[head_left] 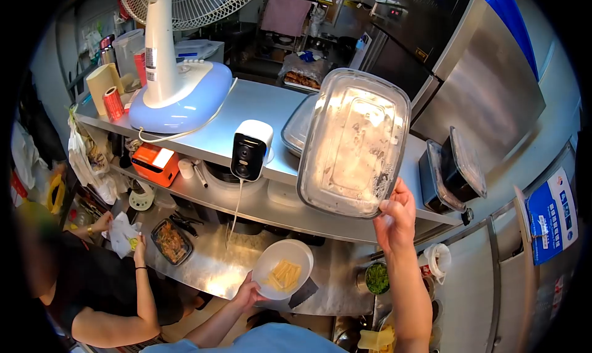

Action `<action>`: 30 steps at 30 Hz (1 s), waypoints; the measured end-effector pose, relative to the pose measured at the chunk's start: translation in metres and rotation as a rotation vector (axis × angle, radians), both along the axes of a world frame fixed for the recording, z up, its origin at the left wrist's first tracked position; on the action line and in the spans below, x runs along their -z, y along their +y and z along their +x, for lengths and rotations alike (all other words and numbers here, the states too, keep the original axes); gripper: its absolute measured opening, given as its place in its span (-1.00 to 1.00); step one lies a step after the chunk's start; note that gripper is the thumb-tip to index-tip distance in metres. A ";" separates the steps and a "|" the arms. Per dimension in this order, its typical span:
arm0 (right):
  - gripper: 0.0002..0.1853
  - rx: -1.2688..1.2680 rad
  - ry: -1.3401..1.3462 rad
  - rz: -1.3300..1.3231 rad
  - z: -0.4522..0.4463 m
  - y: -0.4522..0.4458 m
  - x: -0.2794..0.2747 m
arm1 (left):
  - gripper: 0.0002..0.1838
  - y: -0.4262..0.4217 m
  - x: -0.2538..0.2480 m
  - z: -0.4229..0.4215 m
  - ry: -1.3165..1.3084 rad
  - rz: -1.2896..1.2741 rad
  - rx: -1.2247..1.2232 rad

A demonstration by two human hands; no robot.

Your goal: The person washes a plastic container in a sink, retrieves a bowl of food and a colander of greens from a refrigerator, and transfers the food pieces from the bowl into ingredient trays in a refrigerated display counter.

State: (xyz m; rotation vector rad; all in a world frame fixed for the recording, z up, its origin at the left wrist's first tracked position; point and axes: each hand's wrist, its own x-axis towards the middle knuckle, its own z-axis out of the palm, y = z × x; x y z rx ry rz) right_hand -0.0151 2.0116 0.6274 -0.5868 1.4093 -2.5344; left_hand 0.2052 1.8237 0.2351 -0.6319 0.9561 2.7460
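My right hand (398,220) grips the lower right corner of a rectangular plastic food container (353,146), raised above the steel shelf and tilted toward me. Its clear lid looks fogged or spotted, so the contents cannot be made out. Lower down, my left hand (248,293) holds a round white bowl (269,259) by its left rim. Pale yellow strips of food (284,275) lie in the bowl. The bowl is over the front part of the steel counter (225,270).
A fan (179,103), a white camera (251,149) and lidded containers (453,168) stand on the shelf. At left, a co-worker (111,285) holds a white bag (123,234) beside a food tray (171,242). Chopped greens (377,279) sit at right.
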 end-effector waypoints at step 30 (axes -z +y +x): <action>-0.87 -0.261 -0.359 -0.079 -0.110 -0.054 -0.017 | -0.10 -0.002 -0.004 0.025 -0.041 0.020 -0.052</action>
